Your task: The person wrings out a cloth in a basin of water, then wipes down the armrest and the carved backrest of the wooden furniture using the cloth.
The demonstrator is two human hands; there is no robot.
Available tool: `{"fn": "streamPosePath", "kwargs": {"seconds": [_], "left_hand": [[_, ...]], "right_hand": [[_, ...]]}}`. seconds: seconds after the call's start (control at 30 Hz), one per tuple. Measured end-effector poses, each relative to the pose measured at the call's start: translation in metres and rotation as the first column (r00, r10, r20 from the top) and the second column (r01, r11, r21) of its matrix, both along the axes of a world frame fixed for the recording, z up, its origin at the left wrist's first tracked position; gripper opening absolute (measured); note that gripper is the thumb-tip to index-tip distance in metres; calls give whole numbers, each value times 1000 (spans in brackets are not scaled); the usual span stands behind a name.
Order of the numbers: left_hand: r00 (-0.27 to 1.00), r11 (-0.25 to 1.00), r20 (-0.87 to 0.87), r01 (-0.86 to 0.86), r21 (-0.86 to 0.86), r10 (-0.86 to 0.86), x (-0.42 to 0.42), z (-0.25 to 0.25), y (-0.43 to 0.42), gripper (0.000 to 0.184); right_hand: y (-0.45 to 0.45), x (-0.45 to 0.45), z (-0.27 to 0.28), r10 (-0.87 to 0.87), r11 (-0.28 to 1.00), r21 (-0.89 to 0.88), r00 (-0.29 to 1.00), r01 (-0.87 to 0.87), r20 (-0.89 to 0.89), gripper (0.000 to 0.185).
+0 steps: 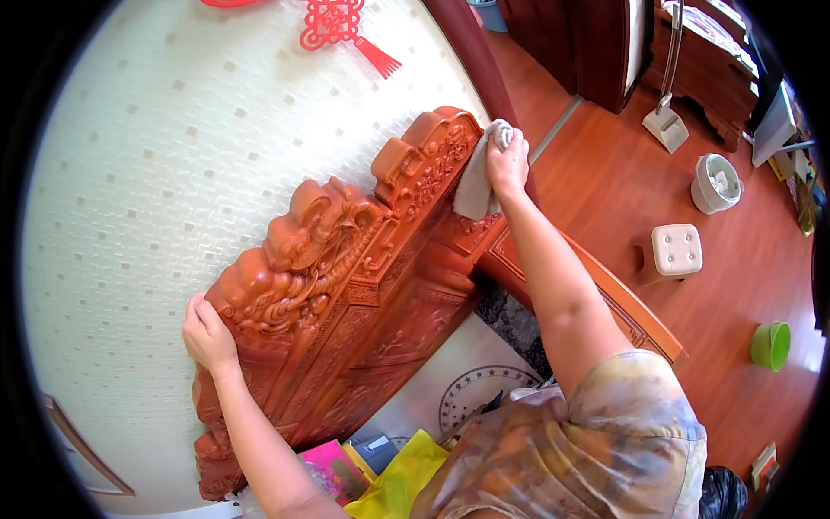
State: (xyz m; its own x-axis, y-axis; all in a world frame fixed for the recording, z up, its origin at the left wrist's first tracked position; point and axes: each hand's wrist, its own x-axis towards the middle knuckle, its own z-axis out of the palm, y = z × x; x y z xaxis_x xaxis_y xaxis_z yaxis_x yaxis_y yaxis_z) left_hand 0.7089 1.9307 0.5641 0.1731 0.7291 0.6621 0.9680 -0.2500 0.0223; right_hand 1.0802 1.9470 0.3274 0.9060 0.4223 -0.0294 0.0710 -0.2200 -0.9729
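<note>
A tall carved back of reddish-brown wooden furniture (337,259) stands against the wall, its scrolled top edge rising diagonally across the view. My right hand (507,164) is closed on a grey cloth (473,185), which hangs over the far right end of the carving. Part of the cloth bunches up above my fingers. At the near left, my left hand (210,334) grips the top edge of the carved back, fingers curled over it and their tips hidden. A lower wooden side piece (605,290) extends to the right, beneath my right arm.
A yellow bag (406,474) and a pink package (333,467) lie below the carved back. On the wood floor stand a cushioned stool (677,250), a white bin (716,186), a green bucket (770,345) and a long-handled dustpan (666,130). A red ornament (333,22) hangs on the wall.
</note>
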Motion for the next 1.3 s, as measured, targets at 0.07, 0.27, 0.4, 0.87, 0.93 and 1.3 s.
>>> {"fn": "streamPosePath", "kwargs": {"seconds": [0.07, 0.27, 0.4, 0.87, 0.93, 1.3], "left_hand": [[1000, 1000, 3, 13, 25, -13, 0, -2, 0, 35], [1000, 1000, 5, -1, 16, 1, -1, -1, 1, 35], [1000, 1000, -3, -9, 22, 9, -4, -2, 2, 35], [1000, 1000, -5, -18, 18, 18, 0, -1, 0, 35], [1000, 1000, -3, -20, 4, 20, 0, -1, 0, 36], [999, 1000, -26, -20, 17, 20, 0, -2, 1, 38]], "right_hand": [[3, -7, -9, -33, 999, 5, 994, 33, 108, 30], [-27, -65, -24, 307, 939, 82, 922, -334, 237, 33], [-9, -30, -21, 155, 986, 54, 986, -158, 54, 31], [-35, -125, -4, 228, 967, 165, 947, -194, -226, 33], [-36, -157, -24, 182, 941, 284, 983, -183, 29, 36], [12, -14, -20, -51, 998, 26, 991, 54, -121, 31]]}}
